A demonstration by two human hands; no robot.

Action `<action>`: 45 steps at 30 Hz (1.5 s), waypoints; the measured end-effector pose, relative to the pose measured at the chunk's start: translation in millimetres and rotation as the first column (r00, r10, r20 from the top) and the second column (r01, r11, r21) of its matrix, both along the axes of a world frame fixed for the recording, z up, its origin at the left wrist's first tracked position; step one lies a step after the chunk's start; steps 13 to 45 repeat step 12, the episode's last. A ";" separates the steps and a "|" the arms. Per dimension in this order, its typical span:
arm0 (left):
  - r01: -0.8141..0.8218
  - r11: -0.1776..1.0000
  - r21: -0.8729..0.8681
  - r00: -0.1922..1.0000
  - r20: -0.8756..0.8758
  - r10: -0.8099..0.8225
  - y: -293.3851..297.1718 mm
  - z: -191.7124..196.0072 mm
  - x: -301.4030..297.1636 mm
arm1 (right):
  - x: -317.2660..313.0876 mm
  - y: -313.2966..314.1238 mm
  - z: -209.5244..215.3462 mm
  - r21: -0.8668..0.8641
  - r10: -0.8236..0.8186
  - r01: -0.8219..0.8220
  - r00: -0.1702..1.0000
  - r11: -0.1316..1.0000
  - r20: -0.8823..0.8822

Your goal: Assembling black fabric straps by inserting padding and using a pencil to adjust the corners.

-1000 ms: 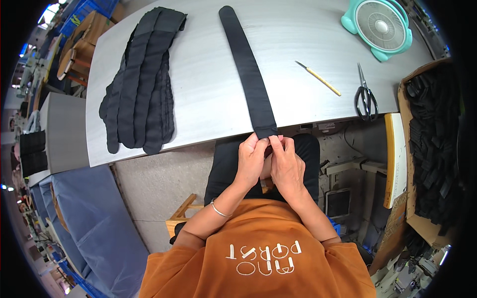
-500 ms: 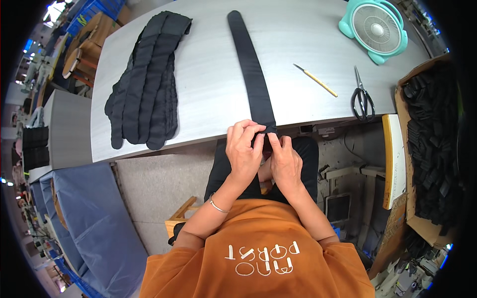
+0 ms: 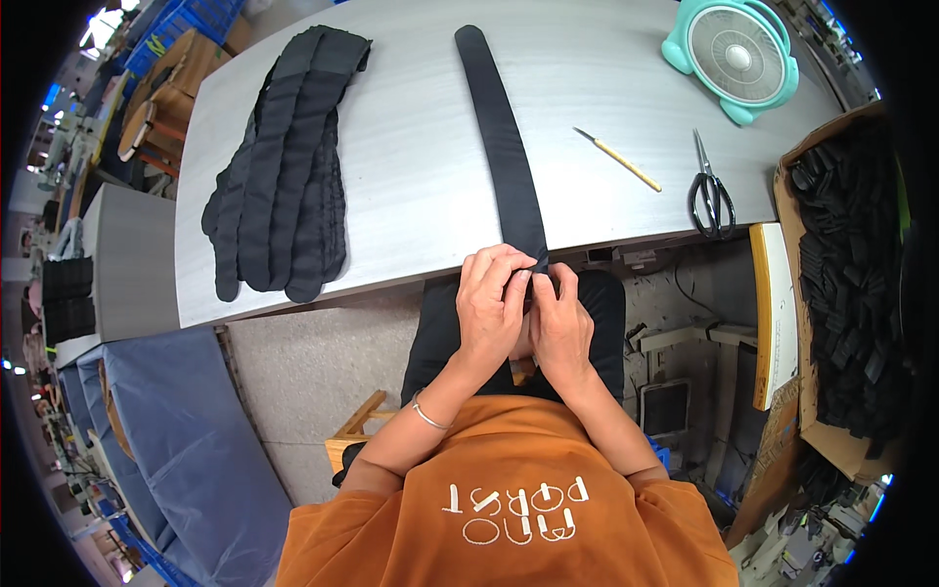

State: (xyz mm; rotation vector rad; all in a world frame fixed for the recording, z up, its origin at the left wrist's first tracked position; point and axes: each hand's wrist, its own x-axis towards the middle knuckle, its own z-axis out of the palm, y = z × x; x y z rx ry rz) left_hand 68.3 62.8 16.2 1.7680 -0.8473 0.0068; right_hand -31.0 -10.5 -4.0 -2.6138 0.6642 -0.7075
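A long black fabric strip [image 3: 502, 147] with a rounded far end lies down the table and reaches over its front edge. At that near end, my left hand [image 3: 494, 298] pinches the cloth between thumb and fingers. Close beside it, my right hand [image 3: 560, 323] also grips the strip's end, its index finger and thumb pressed together there. The fingertips nearly meet, and the bit of cloth between them is mostly hidden. To the left lies a stack of similar black fabric strips [image 3: 284, 166], overlapping one another.
On the grey table [image 3: 411, 127] rest a yellow-handled awl-like tool [image 3: 626, 164], black-handled scissors [image 3: 711, 196] and a turquoise fan [image 3: 738, 59]. A cardboard box [image 3: 822, 430] at right is full of small black pieces. A blue cover [image 3: 196, 421] hangs at lower left.
Both hands have drawn slightly toward me, still pinching the strip's near end. The strip has slid a little nearer with them.
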 end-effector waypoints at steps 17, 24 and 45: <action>0.070 0.996 0.052 0.989 -0.133 -0.062 3.1 -4.2 -1.7 | -1.9 -2.6 -10.7 0.012 0.016 -0.016 0.999 1.000 0.036; 0.070 0.996 0.052 0.989 -0.133 -0.062 3.1 -4.2 -1.7 | -1.9 -2.6 -10.7 0.012 0.016 -0.016 0.999 1.000 0.036; 0.070 0.996 0.052 0.989 -0.133 -0.062 3.1 -4.2 -1.7 | -1.9 -2.6 -10.7 0.012 0.016 -0.016 0.999 1.000 0.036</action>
